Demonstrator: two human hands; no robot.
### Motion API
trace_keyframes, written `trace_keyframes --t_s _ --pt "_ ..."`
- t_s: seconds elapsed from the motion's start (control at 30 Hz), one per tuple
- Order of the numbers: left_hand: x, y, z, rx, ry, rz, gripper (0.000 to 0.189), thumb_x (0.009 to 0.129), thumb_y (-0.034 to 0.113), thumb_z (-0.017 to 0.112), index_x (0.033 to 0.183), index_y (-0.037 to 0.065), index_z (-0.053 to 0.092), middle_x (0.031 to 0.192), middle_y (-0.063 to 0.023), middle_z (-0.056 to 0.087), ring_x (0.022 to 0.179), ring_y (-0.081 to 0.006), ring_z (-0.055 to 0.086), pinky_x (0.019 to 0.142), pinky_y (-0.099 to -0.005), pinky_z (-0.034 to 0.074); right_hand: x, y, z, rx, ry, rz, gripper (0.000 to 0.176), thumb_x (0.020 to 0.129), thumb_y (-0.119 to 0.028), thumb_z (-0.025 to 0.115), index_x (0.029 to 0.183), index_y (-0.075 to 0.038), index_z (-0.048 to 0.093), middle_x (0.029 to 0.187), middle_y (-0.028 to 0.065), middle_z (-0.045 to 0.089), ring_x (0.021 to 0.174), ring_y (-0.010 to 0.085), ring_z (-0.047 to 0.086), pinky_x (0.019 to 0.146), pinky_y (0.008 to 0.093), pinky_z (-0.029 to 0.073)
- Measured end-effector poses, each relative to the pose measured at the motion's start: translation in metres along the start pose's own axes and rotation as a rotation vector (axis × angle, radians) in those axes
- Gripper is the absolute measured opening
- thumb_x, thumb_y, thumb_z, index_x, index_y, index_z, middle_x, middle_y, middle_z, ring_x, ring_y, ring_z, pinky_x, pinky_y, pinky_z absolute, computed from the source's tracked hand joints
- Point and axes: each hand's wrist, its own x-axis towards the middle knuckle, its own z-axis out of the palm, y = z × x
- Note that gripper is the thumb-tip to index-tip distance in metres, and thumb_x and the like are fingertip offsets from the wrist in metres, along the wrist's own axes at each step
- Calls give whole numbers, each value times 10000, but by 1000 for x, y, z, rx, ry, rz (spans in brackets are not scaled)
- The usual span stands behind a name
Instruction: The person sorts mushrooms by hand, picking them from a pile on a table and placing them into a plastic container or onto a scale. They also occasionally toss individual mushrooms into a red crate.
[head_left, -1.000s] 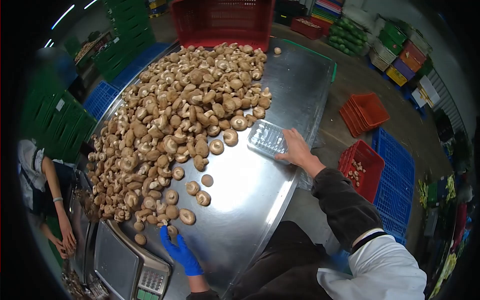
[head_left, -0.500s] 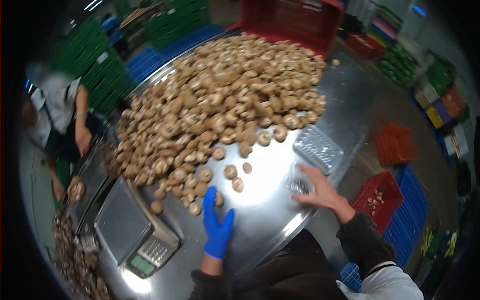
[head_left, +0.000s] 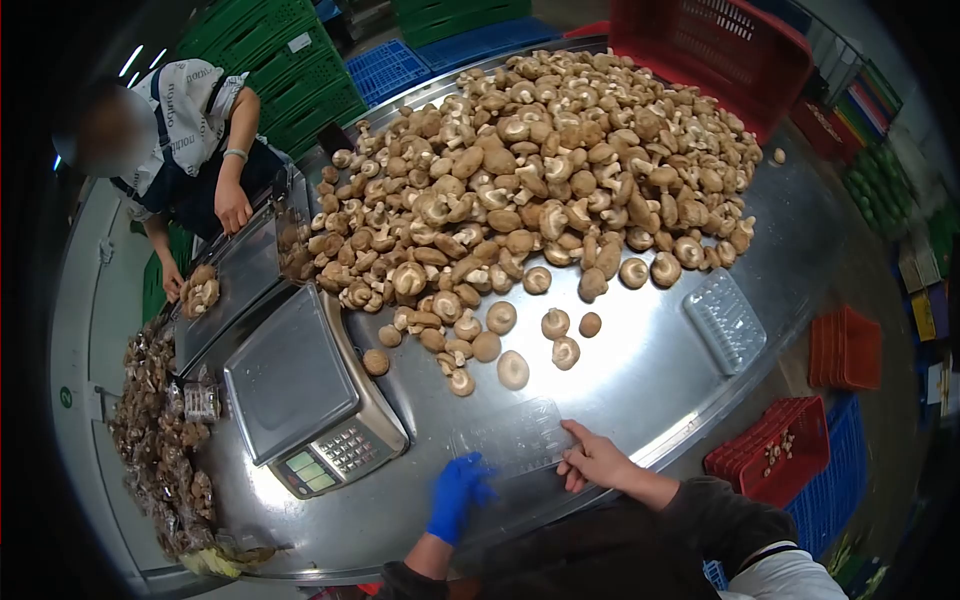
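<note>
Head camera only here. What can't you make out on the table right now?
Head view:
The scale display: too small to read.
The clear tray held by the right hand: see-through with glare, so one tray or a stack cannot be told.
The left hand: motion-blurred; its grip on the tray is unclear.
The bags at the left rim: warped by the lens, contents indistinct.
The red crate: contents too small.

no readable text, apron (head_left: 195, 95) lettering too blurred, scale (head_left: 300, 395) display too small
</note>
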Motion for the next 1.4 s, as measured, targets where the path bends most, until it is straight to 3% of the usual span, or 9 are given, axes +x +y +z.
trace_keyframes --t_s 0.17,0.23,0.37,0.43,0.57,0.6,0.73,1.03,1.4 --pt "28 36 -5 -321 63 -133 308 945 116 492 1236 22 460 971 -175 680 583 -201 591 519 -301 493 44 -22 11 45 103 -51 507 957 -40 391 1445 51 287 802 125 625 536 176 603 481 294 520" --pt "58 66 -4 -290 102 -60 308 952 137 487 1240 33 452 983 -180 678 602 -182 570 539 -309 483 75 -41 9 66 145 -108 491 943 -20 382 1422 73 328 768 123 622 505 174 588 461 292 506" --pt "157 108 -11 -196 12 233 186 946 105 477 1112 24 503 873 -153 650 488 -184 552 415 -291 419 142 -92 1 170 293 -321 495 928 -11 368 1410 96 332 651 116 594 469 179 576 453 293 498" --pt "200 124 -8 -278 95 221 164 940 88 477 1086 21 509 835 -145 635 459 -196 552 378 -285 391 170 -117 -2 162 387 -333 495 928 -9 362 1414 82 338 632 114 588 474 182 581 455 298 502" --pt "215 130 2 -407 184 298 74 912 24 450 968 33 498 674 -113 561 440 -231 568 344 -281 381 202 -137 -7 194 452 -305 479 968 -35 349 1439 41 306 730 149 585 513 201 603 461 323 543" --pt "221 120 -1 -335 181 348 160 944 53 425 1073 30 515 731 -113 594 452 -216 591 322 -273 356 206 -133 -7 191 446 -300 479 968 -35 349 1439 41 306 730 149 585 513 201 603 461 323 543" --pt "193 107 9 -318 187 477 305 895 -12 387 1172 33 505 780 -107 614 473 -183 601 363 -247 389 191 -111 -4 255 423 -293 477 978 -46 359 1445 34 299 764 161 589 538 197 610 482 321 557" --pt "116 71 4 -303 94 460 397 861 3 438 1256 13 477 894 -112 628 590 -192 645 455 -252 447 134 -76 5 241 353 -258 459 992 -67 390 1444 -3 340 775 164 621 573 184 625 531 304 573" --pt "33 122 -60 -167 13 490 507 783 -64 472 1287 -28 443 935 -155 636 683 -247 675 550 -296 543 91 -129 59 112 205 -428 451 1000 -92 395 1441 -9 353 799 132 604 582 164 628 517 275 546"
